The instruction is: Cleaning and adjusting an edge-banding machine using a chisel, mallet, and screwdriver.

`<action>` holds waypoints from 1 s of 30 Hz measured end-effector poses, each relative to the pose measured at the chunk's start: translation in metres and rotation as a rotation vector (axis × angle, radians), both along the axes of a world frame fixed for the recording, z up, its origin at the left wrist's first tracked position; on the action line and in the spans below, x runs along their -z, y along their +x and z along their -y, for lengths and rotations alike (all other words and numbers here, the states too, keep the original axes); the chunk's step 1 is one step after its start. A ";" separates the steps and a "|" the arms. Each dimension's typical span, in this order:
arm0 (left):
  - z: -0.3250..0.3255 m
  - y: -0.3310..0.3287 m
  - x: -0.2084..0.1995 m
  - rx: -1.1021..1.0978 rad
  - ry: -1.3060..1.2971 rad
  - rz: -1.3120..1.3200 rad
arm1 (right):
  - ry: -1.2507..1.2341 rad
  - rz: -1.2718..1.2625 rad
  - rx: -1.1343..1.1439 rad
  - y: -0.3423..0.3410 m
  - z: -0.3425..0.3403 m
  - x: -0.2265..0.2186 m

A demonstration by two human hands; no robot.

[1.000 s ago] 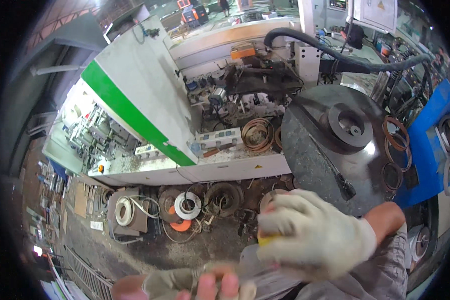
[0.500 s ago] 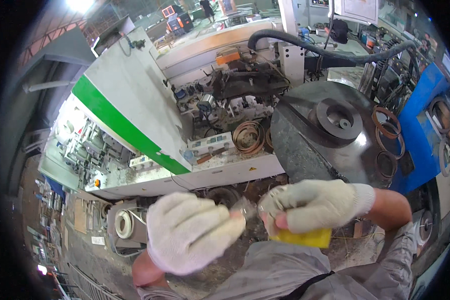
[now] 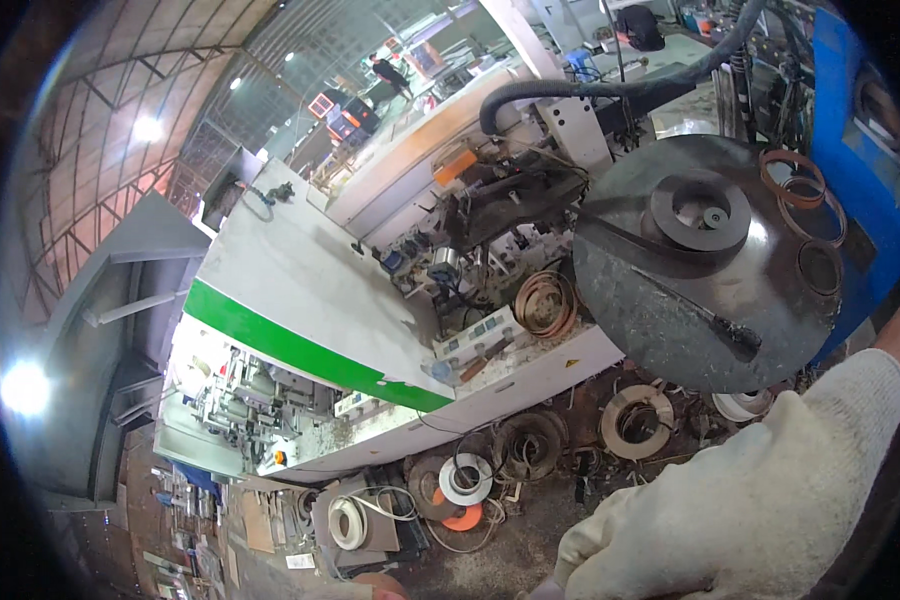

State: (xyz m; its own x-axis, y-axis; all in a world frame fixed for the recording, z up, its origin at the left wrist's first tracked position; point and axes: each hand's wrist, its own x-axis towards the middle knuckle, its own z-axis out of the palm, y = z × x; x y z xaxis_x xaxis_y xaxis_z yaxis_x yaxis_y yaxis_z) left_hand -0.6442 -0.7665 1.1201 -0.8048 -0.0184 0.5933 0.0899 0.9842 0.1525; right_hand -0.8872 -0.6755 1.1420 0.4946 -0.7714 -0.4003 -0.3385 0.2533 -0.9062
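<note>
My right hand [image 3: 690,500], in an off-white knitted glove, reaches in from the right edge across the lower right. Its fingers curl downward at the lower edge, and whatever they hold is hidden. Of my left side, only a skin-toned sliver [image 3: 382,584] shows at the bottom edge; the left hand's fingers are out of sight. Beyond my right hand stands a round dark tabletop [image 3: 650,340] bearing a thick grey ring-shaped roll [image 3: 670,230] and a black-tipped rod [image 3: 705,320]. No yellow piece shows in this view.
A white machine with a green stripe [image 3: 300,345] fills the left middle. Brown coils [image 3: 547,305] lie on its ledge. Several rolls, including a white ring [image 3: 465,480] and a beige roll [image 3: 633,422], lie on the floor below. A blue panel [image 3: 860,290] stands at right.
The view has swung up and left. My hands, earlier together before me with a yellow piece and clear plastic, have dropped toward the lower edge; the left is nearly out of sight.
</note>
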 end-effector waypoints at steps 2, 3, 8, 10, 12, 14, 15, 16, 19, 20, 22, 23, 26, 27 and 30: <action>0.005 -0.001 0.001 0.016 0.053 -0.007 | -0.058 0.021 0.037 0.001 -0.003 0.003; 0.007 -0.002 0.000 0.022 0.054 -0.012 | -0.089 0.027 0.056 0.000 -0.004 0.002; 0.009 0.003 0.009 0.050 0.063 -0.033 | 0.084 -0.052 -0.078 0.000 0.007 0.002; 0.011 0.006 0.010 0.063 0.079 -0.049 | 0.000 0.013 -0.065 0.006 0.003 0.010; 0.012 0.009 0.014 0.072 0.092 -0.078 | -0.088 0.066 -0.059 0.010 0.000 0.021; 0.015 0.014 0.015 0.085 0.113 -0.106 | -0.113 0.076 -0.048 0.011 0.004 0.033; 0.015 0.012 0.017 0.116 0.145 -0.126 | -0.342 0.212 -0.071 0.006 0.005 0.044; 0.015 0.010 0.017 0.098 0.184 -0.124 | -0.577 0.340 -0.094 0.002 0.005 0.053; 0.023 0.011 0.020 0.117 0.176 -0.137 | -0.718 0.459 -0.150 0.005 0.013 0.058; 0.026 0.013 0.020 0.147 0.136 -0.112 | -0.717 0.447 -0.152 0.008 0.014 0.060; 0.025 0.013 0.028 0.138 0.146 -0.176 | -0.737 0.485 -0.115 0.014 0.012 0.061; 0.025 0.014 0.030 0.115 0.150 -0.227 | -0.742 0.474 -0.105 0.017 0.011 0.055; 0.031 0.014 0.026 0.174 0.168 -0.240 | -0.682 0.453 -0.079 0.018 0.003 0.036; 0.037 0.017 0.027 0.184 0.157 -0.238 | -0.656 0.366 -0.058 0.018 -0.001 0.030; 0.054 0.016 0.030 0.388 0.121 -0.239 | -0.874 0.363 -0.004 0.025 -0.004 0.040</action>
State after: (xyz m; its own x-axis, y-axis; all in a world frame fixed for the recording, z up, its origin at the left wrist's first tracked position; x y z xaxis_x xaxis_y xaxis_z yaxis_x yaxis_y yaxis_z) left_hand -0.6280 -0.8206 1.0897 -0.6071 0.1764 0.7748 0.4941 0.8474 0.1943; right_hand -0.8626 -0.6711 1.1020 0.4787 -0.7232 0.4978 0.0023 -0.5659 -0.8244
